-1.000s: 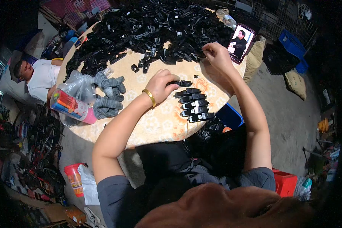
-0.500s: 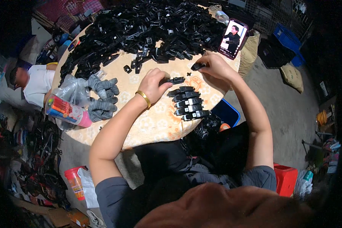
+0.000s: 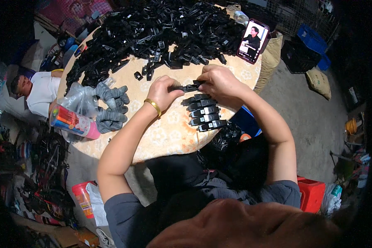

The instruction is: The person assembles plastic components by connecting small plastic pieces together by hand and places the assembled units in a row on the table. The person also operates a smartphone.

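My left hand [image 3: 164, 91], with a gold bangle at its wrist, pinches one end of a slim black plastic part [image 3: 188, 88] just above the tabletop. At the other end of that part, my right hand [image 3: 220, 82] has its fingers closed on a small black piece, mostly hidden by them. Just below my hands, several assembled black plastic parts [image 3: 204, 111] lie in a stacked row, some with pale patches. Beyond my hands a large heap of loose black plastic parts [image 3: 153, 35] covers the far side of the table.
On the patterned tablecloth [image 3: 161, 136], left, lie grey gloves [image 3: 111, 108], a plastic bag [image 3: 79, 97] and a clear tub of coloured pens [image 3: 74, 122]. A phone [image 3: 253, 41] stands at the right edge. A person in a white shirt [image 3: 44, 91] is beyond the table's left side.
My right hand has moved left, bringing its small black piece to the part in my left hand. My left hand stays nearly in place.
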A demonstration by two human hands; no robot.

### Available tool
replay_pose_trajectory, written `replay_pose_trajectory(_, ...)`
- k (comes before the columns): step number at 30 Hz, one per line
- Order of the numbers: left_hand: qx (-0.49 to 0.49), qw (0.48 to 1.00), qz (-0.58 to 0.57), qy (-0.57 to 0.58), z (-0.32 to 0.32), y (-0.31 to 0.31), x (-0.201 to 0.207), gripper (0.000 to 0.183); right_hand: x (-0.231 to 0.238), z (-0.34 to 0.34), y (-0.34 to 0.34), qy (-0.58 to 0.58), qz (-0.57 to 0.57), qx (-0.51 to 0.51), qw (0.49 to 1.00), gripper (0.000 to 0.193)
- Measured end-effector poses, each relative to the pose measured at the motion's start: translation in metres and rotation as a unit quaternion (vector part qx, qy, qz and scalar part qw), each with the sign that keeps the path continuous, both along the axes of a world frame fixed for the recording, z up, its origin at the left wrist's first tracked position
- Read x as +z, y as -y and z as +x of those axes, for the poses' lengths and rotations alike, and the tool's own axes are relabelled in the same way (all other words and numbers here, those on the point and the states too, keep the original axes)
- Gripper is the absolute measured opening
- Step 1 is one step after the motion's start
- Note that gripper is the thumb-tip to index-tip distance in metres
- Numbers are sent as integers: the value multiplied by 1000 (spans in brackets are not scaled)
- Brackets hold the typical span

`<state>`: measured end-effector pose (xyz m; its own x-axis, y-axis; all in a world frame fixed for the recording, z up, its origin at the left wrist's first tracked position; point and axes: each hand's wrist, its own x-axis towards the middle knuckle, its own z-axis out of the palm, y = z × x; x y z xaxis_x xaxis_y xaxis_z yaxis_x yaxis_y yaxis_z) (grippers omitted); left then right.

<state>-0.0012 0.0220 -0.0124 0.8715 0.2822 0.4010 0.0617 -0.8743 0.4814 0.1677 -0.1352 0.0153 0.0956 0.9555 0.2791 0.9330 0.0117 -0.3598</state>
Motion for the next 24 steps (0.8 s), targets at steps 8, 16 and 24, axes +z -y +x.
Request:
replay_pose_trajectory(8,-9,993,-112,-28,4,5,2,20,19,10,5,43,46,-11,998,22)
replay_pose_trajectory(16,-5,997,-75,-24,1,3,0,20,10,-3,0,67,-4,38,997,21)
replay_pose_trajectory(24,-13,993,-121,-12,4,5,-1,19,-1,3,-4,17,20,65,998,25)
